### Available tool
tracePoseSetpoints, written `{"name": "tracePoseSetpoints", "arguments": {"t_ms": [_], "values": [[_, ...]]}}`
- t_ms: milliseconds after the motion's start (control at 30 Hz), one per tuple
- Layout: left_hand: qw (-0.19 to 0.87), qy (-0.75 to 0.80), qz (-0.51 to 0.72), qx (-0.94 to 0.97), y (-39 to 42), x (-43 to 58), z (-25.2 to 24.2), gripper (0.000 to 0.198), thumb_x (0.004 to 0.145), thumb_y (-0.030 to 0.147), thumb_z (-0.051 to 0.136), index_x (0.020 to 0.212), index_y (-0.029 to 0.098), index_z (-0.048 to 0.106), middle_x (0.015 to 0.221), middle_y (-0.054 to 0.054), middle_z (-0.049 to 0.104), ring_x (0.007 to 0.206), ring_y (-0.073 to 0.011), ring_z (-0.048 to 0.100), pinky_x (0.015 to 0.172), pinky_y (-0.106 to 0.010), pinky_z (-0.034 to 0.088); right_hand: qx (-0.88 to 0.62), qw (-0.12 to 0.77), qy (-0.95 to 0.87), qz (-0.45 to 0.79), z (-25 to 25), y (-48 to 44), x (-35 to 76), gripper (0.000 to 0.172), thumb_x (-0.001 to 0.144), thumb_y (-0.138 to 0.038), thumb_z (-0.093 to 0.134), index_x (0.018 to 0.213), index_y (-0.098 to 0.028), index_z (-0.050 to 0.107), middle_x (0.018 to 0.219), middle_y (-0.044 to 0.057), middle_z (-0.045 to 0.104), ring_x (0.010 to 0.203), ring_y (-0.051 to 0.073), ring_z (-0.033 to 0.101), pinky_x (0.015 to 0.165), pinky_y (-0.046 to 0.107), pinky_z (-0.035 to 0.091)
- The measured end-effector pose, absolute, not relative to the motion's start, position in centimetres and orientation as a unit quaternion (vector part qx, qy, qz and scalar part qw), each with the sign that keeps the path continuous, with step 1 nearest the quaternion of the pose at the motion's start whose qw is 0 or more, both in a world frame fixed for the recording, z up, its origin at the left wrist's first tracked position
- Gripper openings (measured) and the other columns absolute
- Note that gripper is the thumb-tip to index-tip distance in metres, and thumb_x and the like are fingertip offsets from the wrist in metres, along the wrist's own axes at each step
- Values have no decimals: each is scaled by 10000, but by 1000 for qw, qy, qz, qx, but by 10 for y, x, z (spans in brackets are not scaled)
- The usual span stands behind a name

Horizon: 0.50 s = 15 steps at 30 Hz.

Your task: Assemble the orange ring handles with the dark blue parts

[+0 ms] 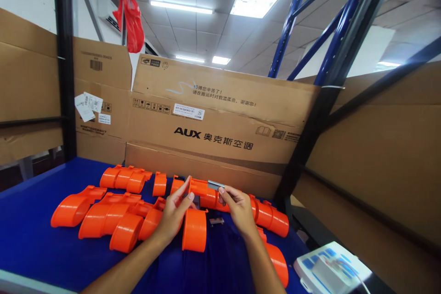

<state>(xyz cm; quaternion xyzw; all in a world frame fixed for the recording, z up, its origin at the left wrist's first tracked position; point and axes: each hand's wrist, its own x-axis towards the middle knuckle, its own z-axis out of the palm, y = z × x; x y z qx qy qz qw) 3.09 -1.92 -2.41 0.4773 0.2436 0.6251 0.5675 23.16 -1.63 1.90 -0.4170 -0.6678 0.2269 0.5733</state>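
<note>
Orange part (203, 193) pinched: left hand (174, 216), right hand (238, 209).

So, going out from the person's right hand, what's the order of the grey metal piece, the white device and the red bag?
Measured from the right hand:
1. grey metal piece, right at its fingertips.
2. white device, low on the right, close to the camera.
3. red bag, hanging high at the upper left, well behind.
</note>
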Motion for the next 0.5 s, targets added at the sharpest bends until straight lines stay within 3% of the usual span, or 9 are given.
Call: {"name": "tracePoseSetpoints", "arguments": {"t_ms": [500], "values": [[595, 232, 609, 470, -17, 32, -24, 847, 766, 547, 762, 1452, 112, 521, 595, 24, 583, 515, -101, 449, 512, -217, 344, -417, 539, -709, 182, 15, -16, 227, 398, 950, -451, 562, 644, -200, 605, 583, -18, 521, 571, 145, 480, 566, 252, 390]]}}
